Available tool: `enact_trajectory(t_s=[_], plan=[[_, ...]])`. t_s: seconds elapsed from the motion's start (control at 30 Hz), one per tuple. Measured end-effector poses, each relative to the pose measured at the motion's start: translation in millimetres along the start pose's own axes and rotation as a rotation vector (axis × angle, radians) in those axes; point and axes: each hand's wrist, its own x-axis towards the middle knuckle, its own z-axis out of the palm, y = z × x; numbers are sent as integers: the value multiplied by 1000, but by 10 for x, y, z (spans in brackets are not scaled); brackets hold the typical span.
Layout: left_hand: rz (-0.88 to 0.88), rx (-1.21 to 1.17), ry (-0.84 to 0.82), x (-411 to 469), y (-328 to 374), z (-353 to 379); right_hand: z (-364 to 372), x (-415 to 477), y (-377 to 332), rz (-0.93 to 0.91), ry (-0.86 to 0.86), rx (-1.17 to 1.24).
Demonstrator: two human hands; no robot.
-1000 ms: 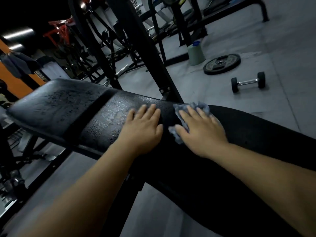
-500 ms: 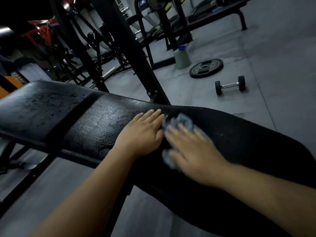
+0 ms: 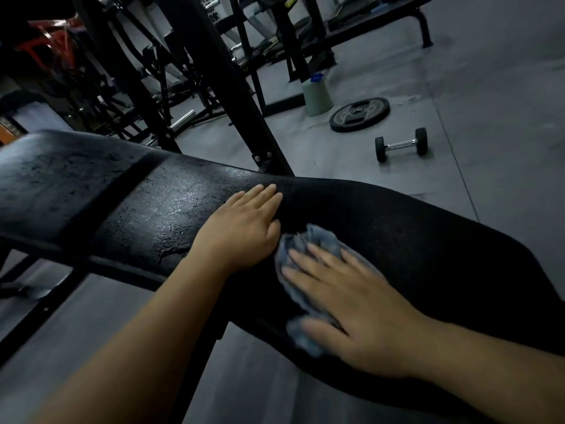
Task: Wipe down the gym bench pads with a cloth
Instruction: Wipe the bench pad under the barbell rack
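A long black bench pad runs across the view, with a second pad section at the left beyond a seam. The surface near the seam looks wet and shiny. My left hand lies flat on the pad with straight fingers. Just to its right, my right hand presses a crumpled blue-grey cloth onto the pad near its front edge, fingers spread over it. Most of the cloth is hidden beneath that hand.
A black slanted frame post rises behind the bench. On the grey floor beyond lie a weight plate, a dumbbell and a pale green container. More racks and benches fill the back.
My right hand has slid the cloth from the far side of the pad toward its near edge. My left hand has stayed flat in place. The view has shifted slightly.
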Motion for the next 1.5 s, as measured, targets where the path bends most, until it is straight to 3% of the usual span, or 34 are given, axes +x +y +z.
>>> enact_trajectory(t_s=[0.07, 0.23, 0.33, 0.4, 0.53, 0.6, 0.63, 0.7, 0.77, 0.8, 0.9, 1.0, 1.17, 1.23, 1.4, 1.5], plan=[[2, -16, -6, -11, 13, -7, -72, -138, 180, 70, -86, 3], [-11, -9, -7, -10, 29, -20, 26, 587, 123, 449, 26, -87], [-4, -12, -6, -35, 25, -17, 117, 133, -273, 151, 26, -5], [-11, -12, -12, -42, 23, -16, 48, -219, -150, 70, -16, 46], [-51, 6, -46, -57, 110, -12, -85, 232, 566, 417, 20, -35], [-83, 15, -51, -63, 172, -10, -73, 531, 560, 564, 25, -50], [-94, 23, -50, -66, 192, -6, -38, 524, 500, 533, 36, -76], [-102, 30, -50, -73, 211, -5, 9, 142, 277, 274, 41, -65], [-97, 33, -44, -67, 209, 10, 4, -459, 170, 44, -50, -23], [-95, 34, -37, -61, 202, 20, -14, -626, 290, 19, -74, -22], [-107, 34, -51, -57, 234, 30, -121, -377, 803, 239, -41, -46], [-96, 23, -69, -60, 474, 48, -79, 130, 823, 485, -5, -84], [7, 30, -27, -115, 754, 144, -68, -702, 364, 131, -91, 7], [36, 31, -27, -114, 737, 153, -110, -737, 661, 190, -117, -6], [75, 43, -63, -99, 777, 123, -96, 125, 975, 605, -8, -69], [103, 67, -74, -106, 761, 112, -35, -290, 544, 297, -17, -69]])
